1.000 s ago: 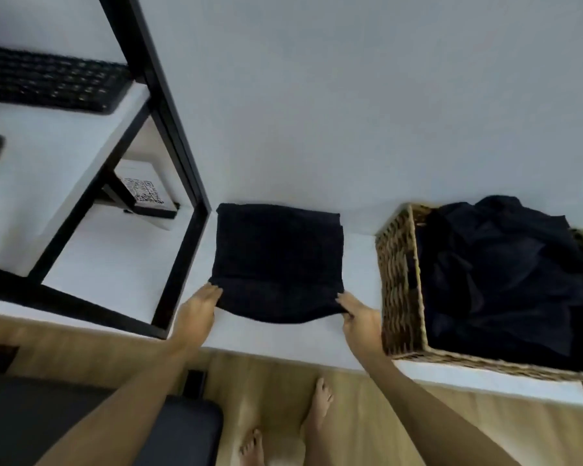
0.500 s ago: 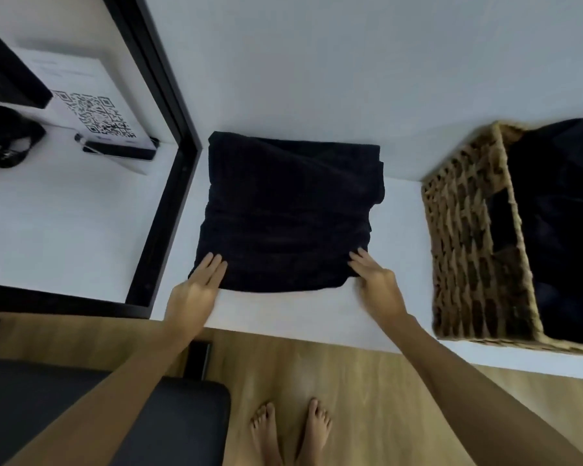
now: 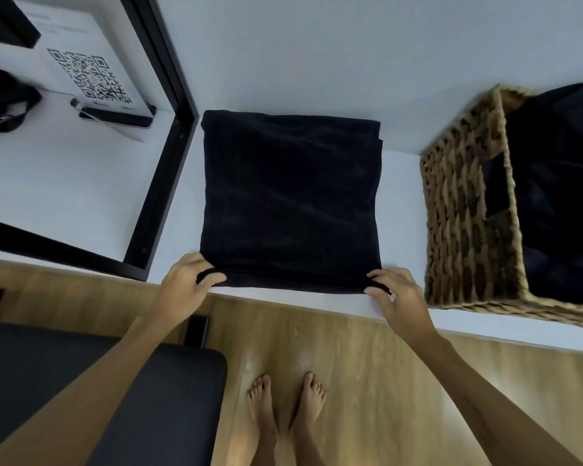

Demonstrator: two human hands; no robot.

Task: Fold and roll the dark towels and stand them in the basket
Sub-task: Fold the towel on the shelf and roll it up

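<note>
dark towel [image 3: 290, 200] is lying folded square on the white shelf [image 3: 317, 302], wicker basket [image 3: 465, 227] at its 3 o'clock. my left hand [image 3: 186, 287] and right hand [image 3: 398, 297] are each pinching a near corner, at 6 o'clock. i'm judging the rolling is starting: next i need to curl the edge toward 12 o'clock, evenly. half a second ago my fingers were lying flat; now they're gripping.

White shelf [image 3: 401, 169] along wall, front edge over wood floor [image 3: 367, 381]. Folded dark towel [image 3: 290, 196] flat on it, near edge at shelf front. Wicker basket [image 3: 465, 223] near towel's right side, apart from it, dark cloth inside. Black frame [image 3: 162, 183] stands left of towel; QR card [image 3: 88, 75] behind frame
</note>
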